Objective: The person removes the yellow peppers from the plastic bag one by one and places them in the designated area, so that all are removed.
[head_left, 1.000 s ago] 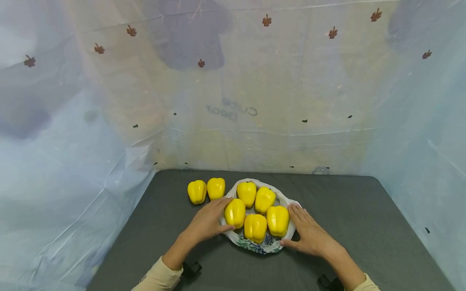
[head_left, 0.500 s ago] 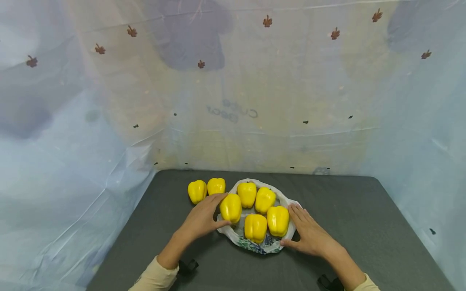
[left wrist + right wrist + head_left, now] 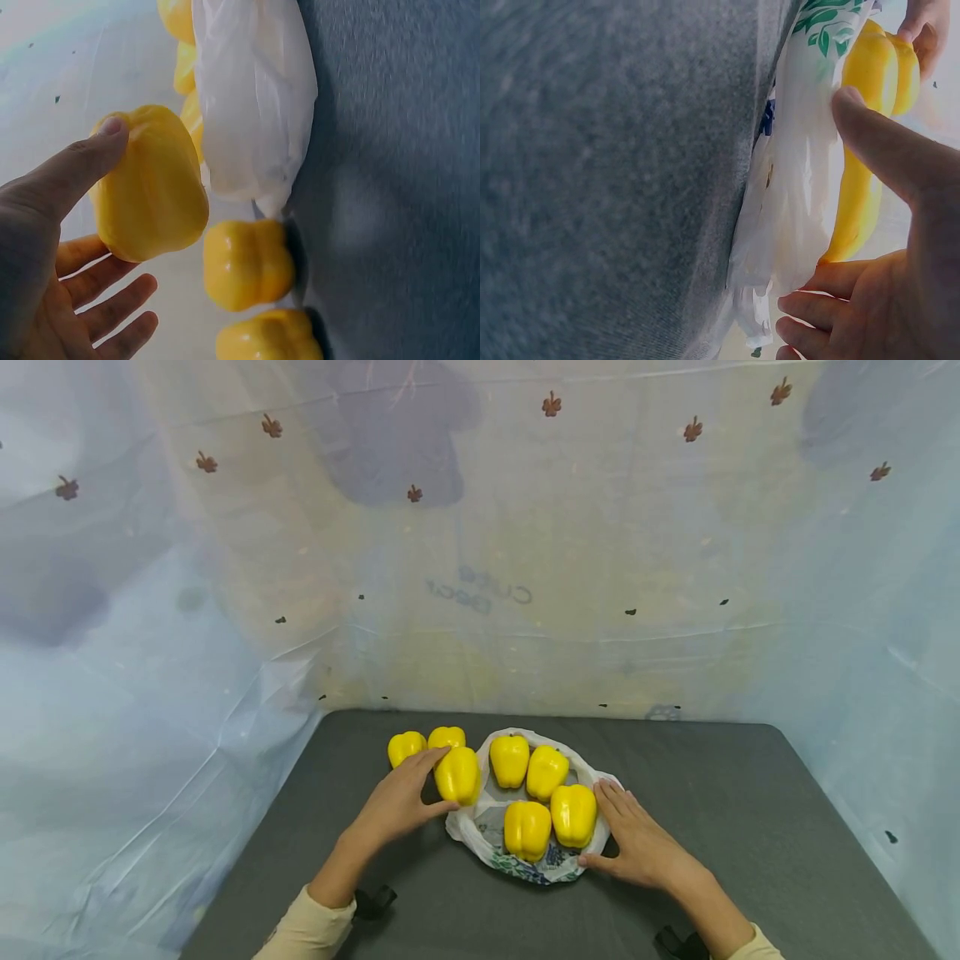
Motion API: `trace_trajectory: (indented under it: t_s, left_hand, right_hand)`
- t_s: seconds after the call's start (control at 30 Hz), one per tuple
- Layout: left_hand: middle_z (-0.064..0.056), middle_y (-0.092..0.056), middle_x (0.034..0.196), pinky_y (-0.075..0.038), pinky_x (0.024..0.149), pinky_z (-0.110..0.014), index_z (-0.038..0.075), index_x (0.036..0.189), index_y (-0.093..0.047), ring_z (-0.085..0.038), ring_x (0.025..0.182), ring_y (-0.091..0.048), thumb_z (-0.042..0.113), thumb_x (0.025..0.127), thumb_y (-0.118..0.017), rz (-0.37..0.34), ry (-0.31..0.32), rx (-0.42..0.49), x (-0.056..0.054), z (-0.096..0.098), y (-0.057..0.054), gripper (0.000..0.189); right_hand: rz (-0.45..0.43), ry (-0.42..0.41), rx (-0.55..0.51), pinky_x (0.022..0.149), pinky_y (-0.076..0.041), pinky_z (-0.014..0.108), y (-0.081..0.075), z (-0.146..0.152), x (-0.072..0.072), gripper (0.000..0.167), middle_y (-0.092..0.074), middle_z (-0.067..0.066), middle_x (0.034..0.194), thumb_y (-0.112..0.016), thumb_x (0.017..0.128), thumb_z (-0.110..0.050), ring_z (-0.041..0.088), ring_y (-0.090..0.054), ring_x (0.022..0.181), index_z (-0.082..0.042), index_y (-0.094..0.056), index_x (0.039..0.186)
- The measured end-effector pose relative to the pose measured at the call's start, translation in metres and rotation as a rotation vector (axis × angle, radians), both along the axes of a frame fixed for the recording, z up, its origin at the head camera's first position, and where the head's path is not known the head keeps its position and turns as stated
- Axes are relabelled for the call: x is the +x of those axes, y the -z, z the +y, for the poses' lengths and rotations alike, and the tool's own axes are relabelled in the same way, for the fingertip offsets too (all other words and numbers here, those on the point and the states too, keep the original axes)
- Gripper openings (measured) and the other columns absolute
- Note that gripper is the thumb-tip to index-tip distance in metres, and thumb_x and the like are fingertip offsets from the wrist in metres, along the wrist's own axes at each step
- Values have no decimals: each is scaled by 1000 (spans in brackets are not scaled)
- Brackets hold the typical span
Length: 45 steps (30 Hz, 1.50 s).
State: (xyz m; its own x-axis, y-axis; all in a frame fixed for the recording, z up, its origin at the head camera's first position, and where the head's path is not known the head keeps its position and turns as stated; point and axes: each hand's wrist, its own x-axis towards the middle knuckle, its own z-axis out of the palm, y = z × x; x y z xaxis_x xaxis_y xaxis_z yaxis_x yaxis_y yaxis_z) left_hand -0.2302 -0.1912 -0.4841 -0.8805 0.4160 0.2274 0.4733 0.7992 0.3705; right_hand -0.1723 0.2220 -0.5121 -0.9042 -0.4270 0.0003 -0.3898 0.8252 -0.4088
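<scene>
In my left hand [image 3: 396, 799] is a yellow bell pepper [image 3: 457, 775], pinched between thumb and fingertips over the left rim of a white plastic bag [image 3: 467, 832]. The left wrist view shows the thumb on top of this pepper [image 3: 150, 191], the bag [image 3: 259, 97] beyond it. Several more yellow bell peppers [image 3: 527, 831] sit inside the opened bag. With its fingers nearly straight, my right hand [image 3: 641, 847] rests against the bag's right side. Seen from the right wrist, the right thumb [image 3: 877, 139] lies at the bag's rim, next to a pepper [image 3: 855, 210].
Two yellow bell peppers [image 3: 406, 746] stand on the dark table [image 3: 697, 793] left of the bag, partly behind my left hand. A pale printed plastic sheet [image 3: 570, 568] hangs behind the table and along both sides.
My left hand has lifted a bell pepper from the left side of the bag and moved it left and away, toward the two outside peppers. My right hand has stayed at the bag.
</scene>
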Motion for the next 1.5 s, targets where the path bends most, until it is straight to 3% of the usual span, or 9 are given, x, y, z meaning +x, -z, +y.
trace_trajectory:
  t_s: [0.47,0.9,1.5]
  left_hand:
    - [-11,-51,161,-52,109,-61,13,164,-44,-38,141,-54,48,89,-89,41,-53,14,-9,-36,-14,94]
    - [-15,-46,163,-44,116,-66,13,165,-41,-42,147,-47,44,90,-89,1,-87,13,-17,-65,-23,94]
    - [-22,-42,164,-40,116,-71,6,165,-38,-48,148,-43,41,93,-87,-26,-129,28,-29,-106,-25,94]
  right_hand:
    - [-6,0,0,130,-17,66,-1,0,0,120,-23,27,174,-79,89,-65,46,-20,162,8,-24,167]
    - [-6,-7,-8,130,-17,65,0,1,-1,120,-23,27,174,-78,90,-66,48,-19,161,8,-24,167]
    - [-10,-3,-16,130,-16,66,1,1,0,121,-22,27,175,-78,89,-68,47,-19,162,7,-23,167]
